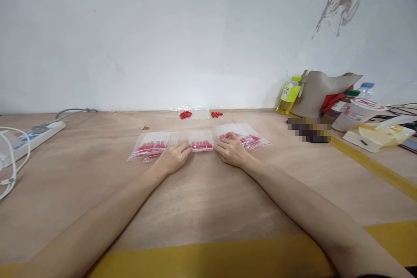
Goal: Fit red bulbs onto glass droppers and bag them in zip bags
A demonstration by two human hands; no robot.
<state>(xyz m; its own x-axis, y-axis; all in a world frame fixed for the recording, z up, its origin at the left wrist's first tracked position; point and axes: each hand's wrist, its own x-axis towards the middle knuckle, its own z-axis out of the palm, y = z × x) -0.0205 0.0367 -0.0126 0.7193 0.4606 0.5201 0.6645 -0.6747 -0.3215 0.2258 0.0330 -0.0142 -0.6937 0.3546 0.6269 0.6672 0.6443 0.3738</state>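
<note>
Between my two hands lies a small clear plastic bag with several red pieces in a row near its front edge. My left hand pinches the bag's left front corner. At the right front corner, the fingers of my right hand are closed on the same bag. A pile of similar filled bags lies just beyond my left hand. Another pile of filled bags is partly covered by my right hand. Farther back are two small heaps of loose red pieces, a left heap and a right heap.
A white power strip with cables sits at the left. On the right stand a yellow-green bottle, a grey bag, a white cup and a tissue pack. A wall closes off the back.
</note>
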